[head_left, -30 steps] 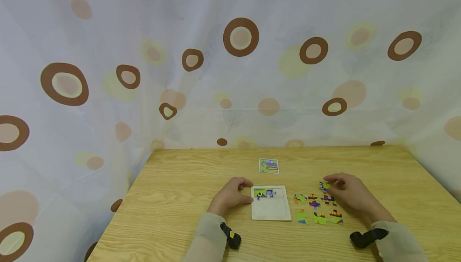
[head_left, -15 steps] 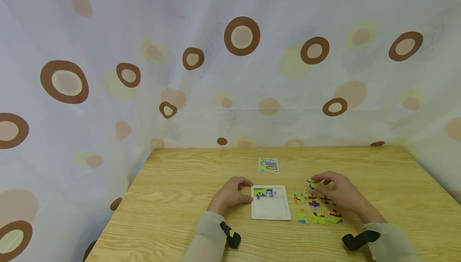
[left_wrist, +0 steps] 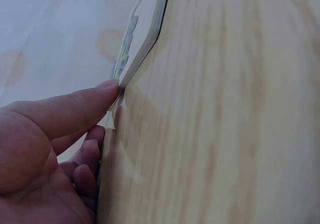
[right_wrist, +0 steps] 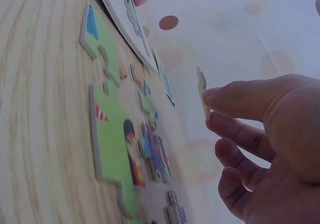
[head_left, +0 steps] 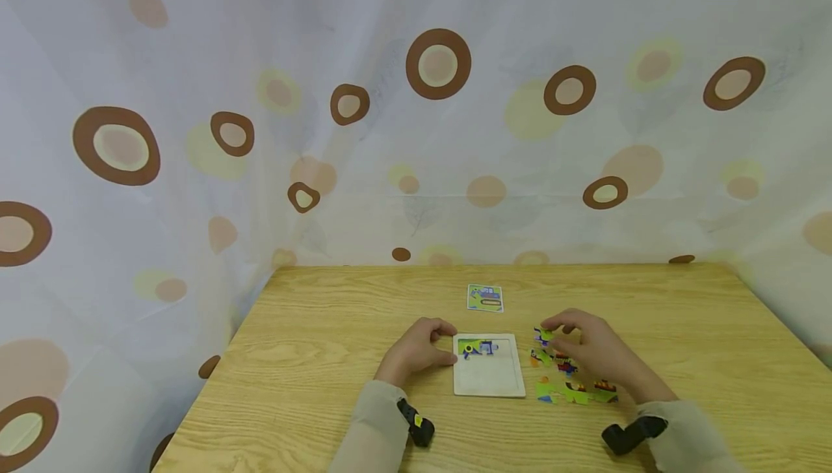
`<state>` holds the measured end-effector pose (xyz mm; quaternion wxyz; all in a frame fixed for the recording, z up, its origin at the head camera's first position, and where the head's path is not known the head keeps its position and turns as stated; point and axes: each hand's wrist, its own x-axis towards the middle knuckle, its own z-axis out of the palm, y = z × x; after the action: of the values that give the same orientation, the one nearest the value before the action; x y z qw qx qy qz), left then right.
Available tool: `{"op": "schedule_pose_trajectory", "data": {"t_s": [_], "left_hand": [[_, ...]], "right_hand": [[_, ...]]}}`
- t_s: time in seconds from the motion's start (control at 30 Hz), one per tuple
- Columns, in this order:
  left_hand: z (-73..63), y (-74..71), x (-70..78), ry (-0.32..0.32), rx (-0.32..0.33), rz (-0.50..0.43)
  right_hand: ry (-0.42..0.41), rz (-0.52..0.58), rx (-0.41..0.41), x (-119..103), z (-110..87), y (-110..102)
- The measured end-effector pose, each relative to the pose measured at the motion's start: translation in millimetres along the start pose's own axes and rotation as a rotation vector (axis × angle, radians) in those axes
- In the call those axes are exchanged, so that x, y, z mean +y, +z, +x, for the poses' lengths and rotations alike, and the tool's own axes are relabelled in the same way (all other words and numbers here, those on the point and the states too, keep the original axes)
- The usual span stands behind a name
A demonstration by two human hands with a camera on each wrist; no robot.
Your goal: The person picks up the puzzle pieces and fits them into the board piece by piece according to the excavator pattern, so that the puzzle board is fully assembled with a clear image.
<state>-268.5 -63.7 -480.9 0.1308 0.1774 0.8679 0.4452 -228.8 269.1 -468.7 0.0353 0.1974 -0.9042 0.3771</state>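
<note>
A white puzzle tray (head_left: 489, 379) lies on the wooden table, with a few joined pieces (head_left: 477, 348) in its upper left corner. My left hand (head_left: 419, 349) holds the tray at its left side, the thumb (left_wrist: 82, 107) against the edge in the left wrist view. Between thumb and index finger, my right hand (head_left: 594, 346) pinches a green and purple puzzle piece (head_left: 542, 336). In the right wrist view this piece (right_wrist: 202, 92) is seen edge-on, lifted off the table. Below it, several loose pieces (head_left: 576, 392) lie right of the tray, some hidden behind the right hand.
Behind the tray lies a small picture card (head_left: 484, 298) showing a vehicle on green. A white curtain (head_left: 364, 213) with brown and yellow spots hangs along the table's far edge and sides. Each wrist wears a black camera (head_left: 633, 435).
My right hand has carried the pinched piece left, from the far right of the loose pieces toward the tray. The left hand and tray have stayed put.
</note>
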Motion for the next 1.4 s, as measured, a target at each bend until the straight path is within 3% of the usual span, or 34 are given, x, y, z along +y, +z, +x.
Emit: {"op": "schedule_pose_trajectory", "data": {"t_s": [0.23, 0.67, 1.13, 1.4], "left_hand": [[1.5, -0.6, -3.1, 0.001, -0.004, 0.01], [-1.0, -0.9, -1.8, -0.003, -0.001, 0.006], [0.3, -1.0, -2.1, 0.0, -0.009, 0.01], [1.6, -0.2, -2.1, -0.011, -0.003, 0.004]], "right_hand": [[-0.057, 0.008, -0.03, -9, 8.9, 10], [-0.006, -0.003, -0.104, -22, 25.1, 36], [-0.096, -0.025, -0.177, -21, 34.9, 48], [-0.112, -0.075, -0.157, -23, 36.4, 52]]}}
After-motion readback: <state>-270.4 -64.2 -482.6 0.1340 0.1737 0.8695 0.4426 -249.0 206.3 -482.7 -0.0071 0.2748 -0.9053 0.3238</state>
